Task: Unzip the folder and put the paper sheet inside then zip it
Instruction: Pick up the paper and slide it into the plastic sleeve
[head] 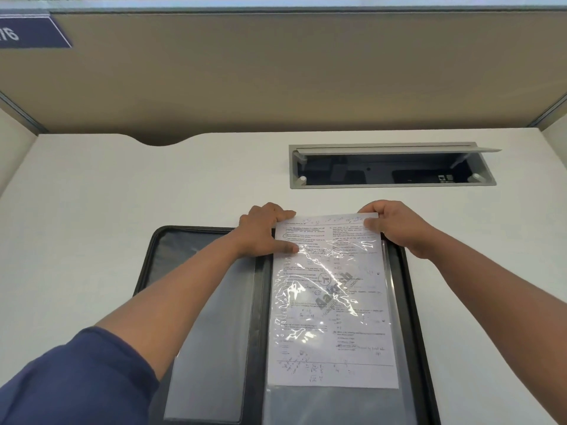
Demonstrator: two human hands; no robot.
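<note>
A black zip folder (pixel 147 265) lies open flat on the white desk, both halves showing clear plastic sleeves. A printed paper sheet (pixel 331 302) sits mostly inside the shiny sleeve of the right half, its top edge sticking out past the folder's far rim. My left hand (pixel 264 231) pinches the sheet's top left corner, thumb lying on the sleeve. My right hand (pixel 395 228) pinches the top right corner. The folder's near edge is cut off by the frame.
A grey cable tray (pixel 392 165) with its lid propped open is set into the desk beyond the folder, to the right. A beige partition wall (pixel 276 81) closes the back. White desk surface (pixel 76 225) extends to the left.
</note>
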